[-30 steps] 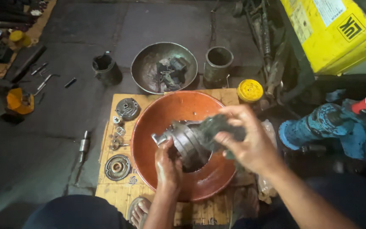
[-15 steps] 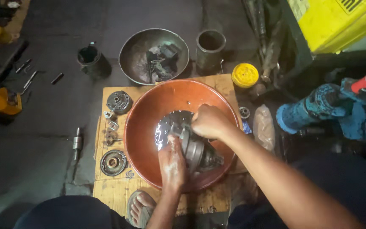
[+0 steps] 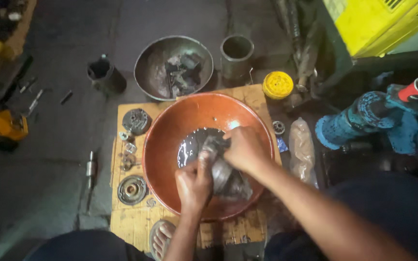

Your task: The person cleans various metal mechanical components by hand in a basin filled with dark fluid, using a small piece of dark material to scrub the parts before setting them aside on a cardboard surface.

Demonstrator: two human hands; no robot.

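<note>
A round metal machine part (image 3: 223,176) lies low in the orange-brown basin (image 3: 170,125), over a pool of dark liquid. My left hand (image 3: 193,184) grips the part from the near side. My right hand (image 3: 243,148) presses down on its top with closed fingers; a dark rag seems bunched under that hand, mostly hidden. The basin stands on a wooden board (image 3: 136,220). My foot in a sandal (image 3: 159,239) rests on the board's near edge.
Small metal discs and rings (image 3: 132,189) lie on the board left of the basin. Behind it stand a grey metal bowl (image 3: 152,63) with dark pieces, a metal cylinder (image 3: 236,53), a black cup (image 3: 104,75) and a yellow lid (image 3: 277,84). A blue machine body (image 3: 359,123) lies right.
The part was held up above the basin a second ago and now sits down in the liquid. My right hand came down with it onto its top. The camera shifted slightly.
</note>
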